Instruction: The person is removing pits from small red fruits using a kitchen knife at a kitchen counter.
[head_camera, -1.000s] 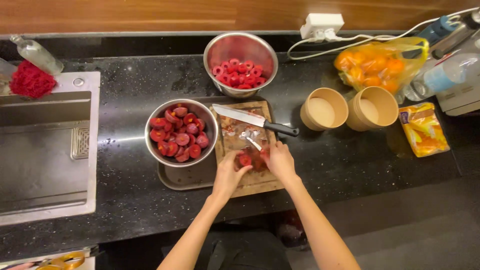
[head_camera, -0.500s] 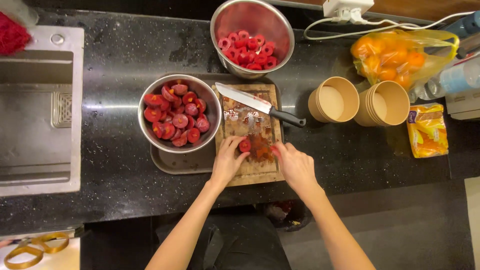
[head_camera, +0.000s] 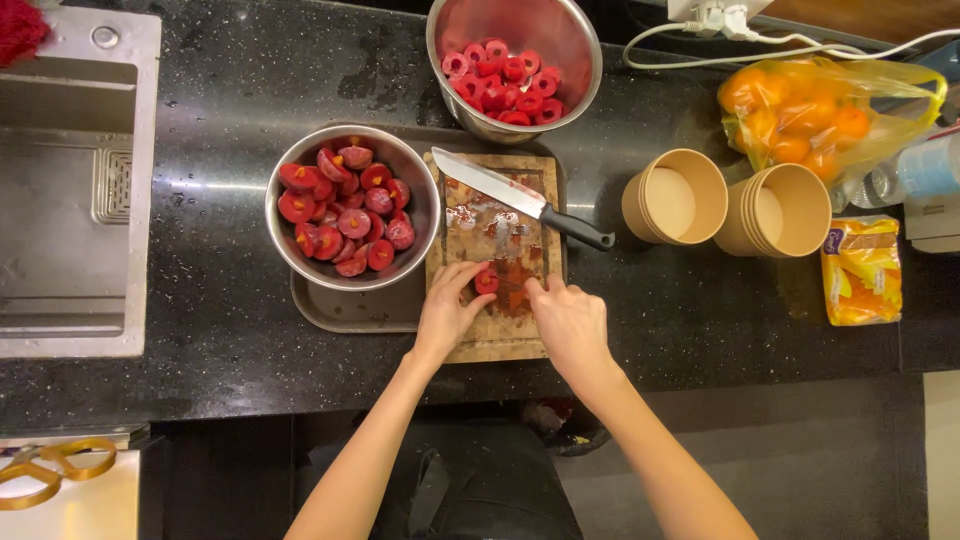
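A small red fruit piece sits on the wooden cutting board, pinched by the fingertips of my left hand. My right hand rests on the board just right of it, fingers bent toward the fruit, holding nothing I can make out. A black-handled knife lies loose across the far half of the board. To the left of the board stands a steel bowl of halved red fruit. A second steel bowl of red ring-shaped pieces is beyond the board.
A dark tray lies under the board and near bowl. Two stacks of paper cups, a bag of oranges and a yellow packet are to the right. A sink is at left.
The camera has moved closer and shifted. Both hands stay on the board around the red fruit piece, now a little further apart. The knife has not moved.
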